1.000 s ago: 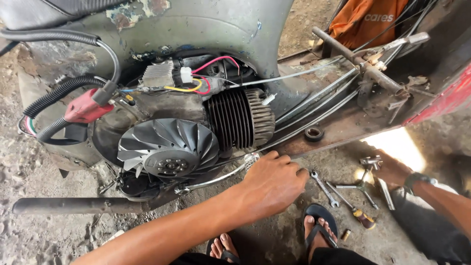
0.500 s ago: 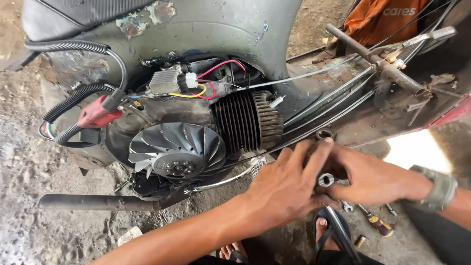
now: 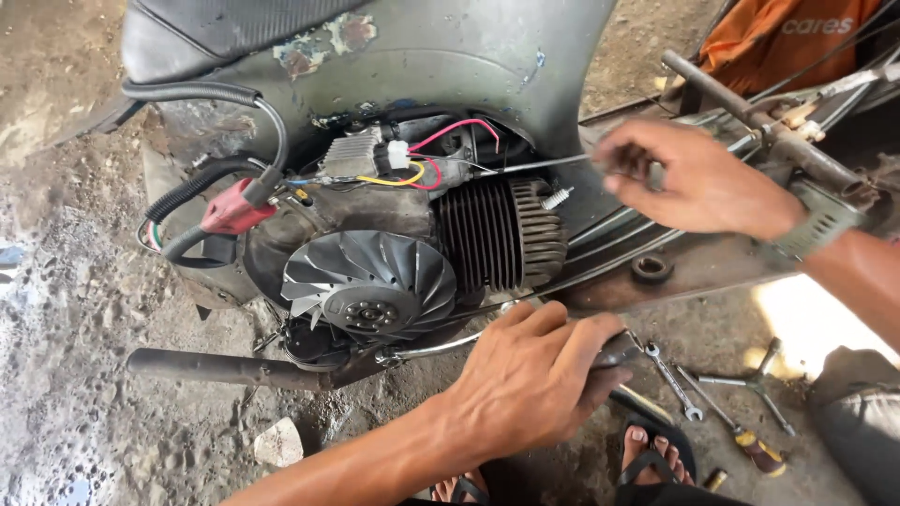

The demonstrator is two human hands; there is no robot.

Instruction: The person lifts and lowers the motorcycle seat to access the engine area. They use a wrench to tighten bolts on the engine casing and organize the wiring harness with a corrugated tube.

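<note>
Old scooter tipped on its side, engine cover off, so cooling fan [image 3: 370,286] and finned cylinder [image 3: 502,234] all out in the open. Left hand [image 3: 530,379] clamped down over a dark tool handle [image 3: 614,351] right below the cylinder, fingers curled tight, next to the end of a curved metal lever [image 3: 436,349] running left toward the fan. Handle's long axis roughly left-right, poking out toward the wrenches. Right hand [image 3: 689,178] up higher by the frame, fingertips pinched on something small near a thin rod [image 3: 530,167] leading back toward the wiring; can't tell what exactly, too blurred. Left hand clearly the nearer one to the engine underside. Spanner [image 3: 673,379], cross wrench [image 3: 750,379] and screwdriver [image 3: 741,431] lying on the ground just right of the left hand. Exhaust pipe [image 3: 220,367] along the ground to the left. Tight under the cylinder, open dirt below.
</note>
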